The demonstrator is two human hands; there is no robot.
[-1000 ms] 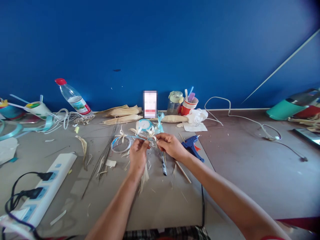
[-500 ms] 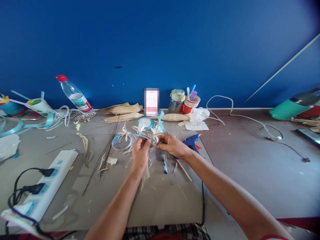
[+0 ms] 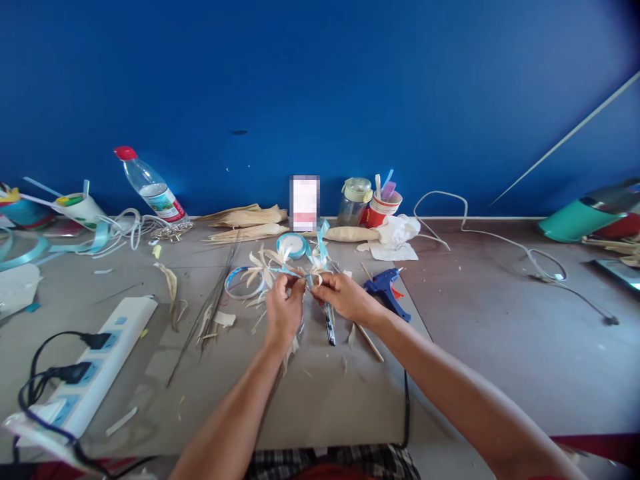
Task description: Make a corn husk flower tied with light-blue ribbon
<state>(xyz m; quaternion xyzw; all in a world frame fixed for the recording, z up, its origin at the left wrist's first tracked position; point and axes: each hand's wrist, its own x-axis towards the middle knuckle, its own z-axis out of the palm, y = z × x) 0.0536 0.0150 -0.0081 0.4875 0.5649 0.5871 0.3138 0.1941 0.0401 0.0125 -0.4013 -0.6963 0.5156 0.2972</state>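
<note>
My left hand [image 3: 285,310] pinches a thin stem wrapped in light blue [image 3: 283,270], with a pale corn-husk flower [image 3: 257,267] at its left end. Close to it on the right, my right hand [image 3: 347,298] is closed at the same stem, thumb and fingers together near pale petals and strips. What exactly lies between the right fingertips is partly hidden. Just beyond the hands lie a roll of light blue ribbon [image 3: 293,245] and an upright blue ribbon piece [image 3: 323,241]. A ring-shaped tape roll [image 3: 244,283] sits left of the hands.
A blue glue gun [image 3: 386,291], a black pen [image 3: 330,327] and a wooden stick [image 3: 370,343] lie on the right. Thin wires [image 3: 205,313] and a power strip [image 3: 110,363] lie left. Husks [image 3: 250,217], a jar [image 3: 354,200] and a red cup [image 3: 383,210] line the wall.
The husk flower and stem have shifted slightly right and down. My right fingers have come lower and closer together around the stem. The view has moved a little.
</note>
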